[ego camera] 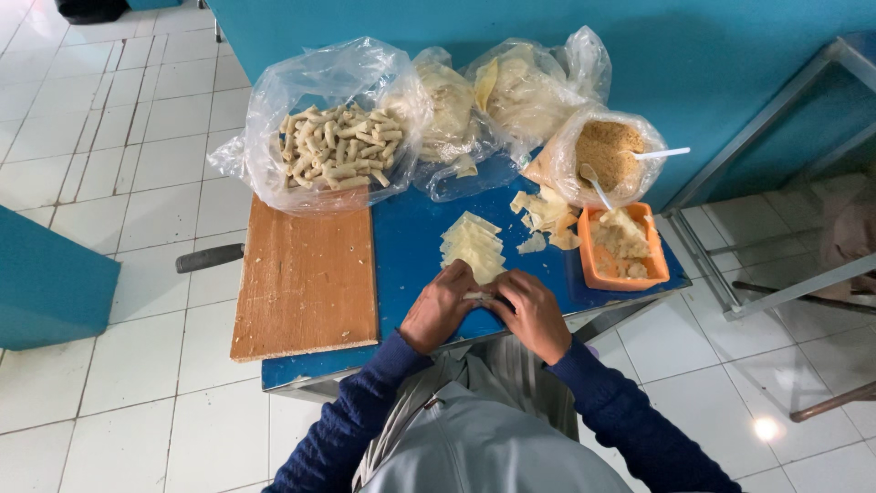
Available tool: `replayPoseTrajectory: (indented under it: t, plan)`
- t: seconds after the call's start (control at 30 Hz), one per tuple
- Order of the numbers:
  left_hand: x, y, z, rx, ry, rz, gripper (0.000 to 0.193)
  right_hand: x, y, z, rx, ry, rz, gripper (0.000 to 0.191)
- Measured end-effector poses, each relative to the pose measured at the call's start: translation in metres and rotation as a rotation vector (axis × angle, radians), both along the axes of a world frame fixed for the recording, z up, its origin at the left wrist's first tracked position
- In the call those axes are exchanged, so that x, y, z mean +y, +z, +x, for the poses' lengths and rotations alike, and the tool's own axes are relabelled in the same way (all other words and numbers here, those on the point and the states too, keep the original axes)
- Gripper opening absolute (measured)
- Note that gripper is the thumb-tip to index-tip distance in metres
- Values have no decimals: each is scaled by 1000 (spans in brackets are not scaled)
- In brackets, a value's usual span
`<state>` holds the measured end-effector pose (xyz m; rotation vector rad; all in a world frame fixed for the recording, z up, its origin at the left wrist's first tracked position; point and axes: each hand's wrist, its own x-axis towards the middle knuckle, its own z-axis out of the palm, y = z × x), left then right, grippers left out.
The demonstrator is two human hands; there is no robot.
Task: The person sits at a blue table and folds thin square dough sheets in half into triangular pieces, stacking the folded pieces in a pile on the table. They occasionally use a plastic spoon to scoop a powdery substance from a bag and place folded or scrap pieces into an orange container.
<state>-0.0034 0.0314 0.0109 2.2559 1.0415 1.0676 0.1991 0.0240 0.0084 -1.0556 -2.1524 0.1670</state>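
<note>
Your left hand [440, 307] and right hand [534, 313] meet at the near edge of the blue table [411, 246]. Both sets of fingers pinch one small wrapper [478, 296] between them. A stack of wrappers [474, 246] lies just behind. The board [306, 278] sits at the left edge.

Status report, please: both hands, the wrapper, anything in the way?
Left hand and right hand together pinching a pale wrapper. Wrapper stack just beyond. Nothing between them.
</note>
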Motion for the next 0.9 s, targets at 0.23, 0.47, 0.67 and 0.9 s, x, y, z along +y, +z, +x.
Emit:
replayPoseTrajectory:
  t: [0.23, 0.47, 0.67, 0.9]
  plan:
    - [12, -10, 3, -72, 18, -9, 7, 21, -6, 5, 0, 59, -4, 9]
    - [25, -17, 4, -56, -2, 5, 7, 28, -4, 4, 74, 20, -280, 15]
    - [26, -8, 3, -19, 21, -83, 10, 24, 0, 4, 31, 114, -48, 7]
    - [18, 6, -2, -15, 0, -73, 15, 31, 1, 4, 2, 116, -136, 10]
